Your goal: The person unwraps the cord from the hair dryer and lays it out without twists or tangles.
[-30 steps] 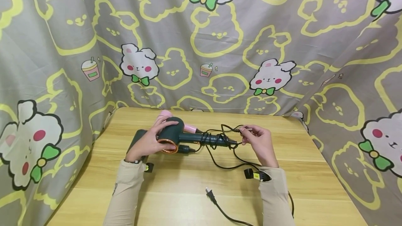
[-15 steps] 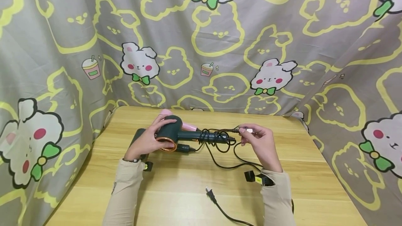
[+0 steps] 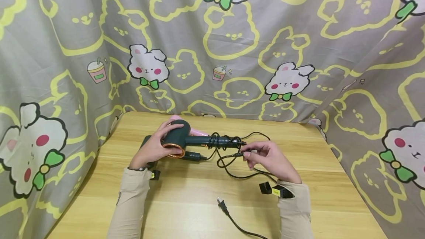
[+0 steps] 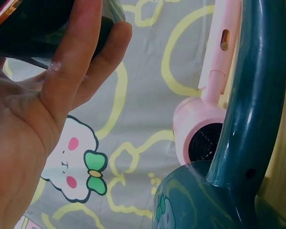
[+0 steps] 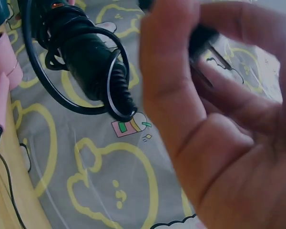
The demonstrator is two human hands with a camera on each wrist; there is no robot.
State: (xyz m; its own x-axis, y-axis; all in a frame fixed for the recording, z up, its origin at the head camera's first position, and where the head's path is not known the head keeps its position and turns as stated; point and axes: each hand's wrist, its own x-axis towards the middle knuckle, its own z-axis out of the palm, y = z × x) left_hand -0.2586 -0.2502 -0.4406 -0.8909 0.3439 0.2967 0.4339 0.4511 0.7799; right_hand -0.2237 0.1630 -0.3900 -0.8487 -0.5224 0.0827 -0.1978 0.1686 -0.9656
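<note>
My left hand [image 3: 153, 149] grips the barrel of a dark green hair dryer [image 3: 179, 134] with a copper-coloured rim. The dryer is held above the table, its handle pointing right. Several turns of black cord [image 3: 219, 141] are wound round that handle. Just right of the handle's end, my right hand [image 3: 269, 160] pinches the cord's black plug [image 5: 203, 40] between thumb and fingers; its metal prongs show in the right wrist view. A loose loop of cord hangs left of these fingers. In the left wrist view, the palm and fingers are against the dryer's barrel.
A second dark green hair dryer [image 4: 250, 95] lies on the wooden table [image 3: 186, 202], partly hidden behind the left hand. Behind it lies a pink hair dryer [image 4: 200, 124]. Another black plug [image 3: 222, 205] with its cord lies near the front. A patterned curtain [image 3: 186, 32] surrounds the table.
The right hand has carried the plug left and down, toward the front of the handle. The held hair dryer has shifted slightly up and left, and a cord loop now hangs below its handle.
</note>
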